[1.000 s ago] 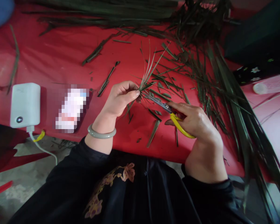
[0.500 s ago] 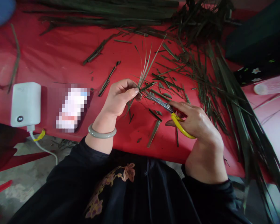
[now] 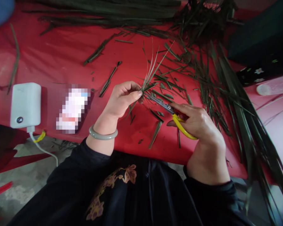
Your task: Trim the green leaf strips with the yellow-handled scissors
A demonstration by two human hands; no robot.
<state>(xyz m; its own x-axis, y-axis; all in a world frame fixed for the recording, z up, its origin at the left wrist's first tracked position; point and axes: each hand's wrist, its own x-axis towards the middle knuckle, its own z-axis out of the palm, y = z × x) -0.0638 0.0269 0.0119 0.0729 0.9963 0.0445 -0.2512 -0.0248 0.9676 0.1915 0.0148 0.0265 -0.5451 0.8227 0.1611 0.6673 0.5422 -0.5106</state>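
My left hand (image 3: 121, 99), with a pale bangle on its wrist, pinches a small bunch of thin green leaf strips (image 3: 151, 69) that fan up and away over the red table (image 3: 61, 59). My right hand (image 3: 199, 125) is closed on yellow-handled scissors (image 3: 169, 111), whose metal blades point left and meet the base of the bunch just beside my left fingertips. Short cut leaf pieces (image 3: 155, 133) lie on the cloth below both hands.
A white power bank (image 3: 25, 105) with a cable sits at the left table edge, next to a blurred-out flat object (image 3: 72, 108). Long dark green leaves (image 3: 238, 103) pile along the right side and across the back (image 3: 108, 12). A pink surface (image 3: 275, 119) lies at far right.
The bunch in my left hand has tilted slightly to and fro; both hands and the scissors stay at almost the same spot.
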